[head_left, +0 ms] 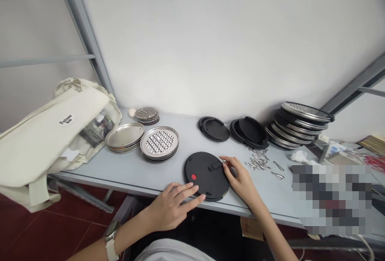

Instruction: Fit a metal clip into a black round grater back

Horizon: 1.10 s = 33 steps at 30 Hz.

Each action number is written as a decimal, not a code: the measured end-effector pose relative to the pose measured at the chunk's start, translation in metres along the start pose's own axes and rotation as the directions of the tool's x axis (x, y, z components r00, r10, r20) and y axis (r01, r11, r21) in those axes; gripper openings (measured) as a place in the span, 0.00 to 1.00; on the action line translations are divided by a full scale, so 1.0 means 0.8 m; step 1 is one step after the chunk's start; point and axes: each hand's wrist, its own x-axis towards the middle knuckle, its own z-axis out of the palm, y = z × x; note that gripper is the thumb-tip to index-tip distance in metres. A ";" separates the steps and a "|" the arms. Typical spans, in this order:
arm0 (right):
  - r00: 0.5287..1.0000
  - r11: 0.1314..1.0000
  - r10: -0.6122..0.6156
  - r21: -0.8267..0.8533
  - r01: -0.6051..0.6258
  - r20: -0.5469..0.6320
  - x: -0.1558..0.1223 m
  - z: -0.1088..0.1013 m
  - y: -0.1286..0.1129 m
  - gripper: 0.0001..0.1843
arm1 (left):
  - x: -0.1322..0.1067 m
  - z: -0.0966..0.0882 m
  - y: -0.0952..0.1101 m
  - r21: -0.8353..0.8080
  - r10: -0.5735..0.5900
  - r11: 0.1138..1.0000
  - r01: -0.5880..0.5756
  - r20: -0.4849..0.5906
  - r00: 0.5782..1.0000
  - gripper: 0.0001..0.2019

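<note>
A white wall [210,44] rises behind a long, pale grey counter [270,197], and a dark red tiled floor [60,229] shows below its near edge.

The fingers [228,161] of the right hand [242,183] are closed in a pinch on a small silver metal clip [221,160], which sits at the end of a short black strap [215,166]. The strap lies on a round, flat, matte black disc [204,175] marked with a red dot [193,177]. The disc lies on the counter directly under both hands. The left hand [173,207], a pale strapped watch [112,233] on its wrist, rests relaxed with fingers spread over the disc's near edge, gripping nothing.

Just right of the right fingers lies a loose heap of silver metal clips [257,160]. Beyond the fingers stand two stacks of black discs [249,132], and further right leans a tall pile of round steel graters [300,122].

Left of the left fingers sit a stack of round steel graters [159,142], a stack of plain steel plates [124,137] and a smaller grater stack [147,114]. Further left, a large cream canvas bag [51,140] slumps over the counter's end.
</note>
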 end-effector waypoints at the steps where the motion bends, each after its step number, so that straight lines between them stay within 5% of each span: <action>1: 1.000 1.000 0.004 0.006 -0.004 0.002 0.000 0.000 0.001 0.16 | 0.000 0.000 0.000 0.000 0.001 1.000 -0.001 -0.003 1.000 0.31; 33: 0.997 0.998 0.062 0.021 -0.063 0.050 0.002 -0.002 0.006 0.18 | -0.001 0.001 -0.001 -0.001 -0.003 1.000 0.003 0.012 1.000 0.31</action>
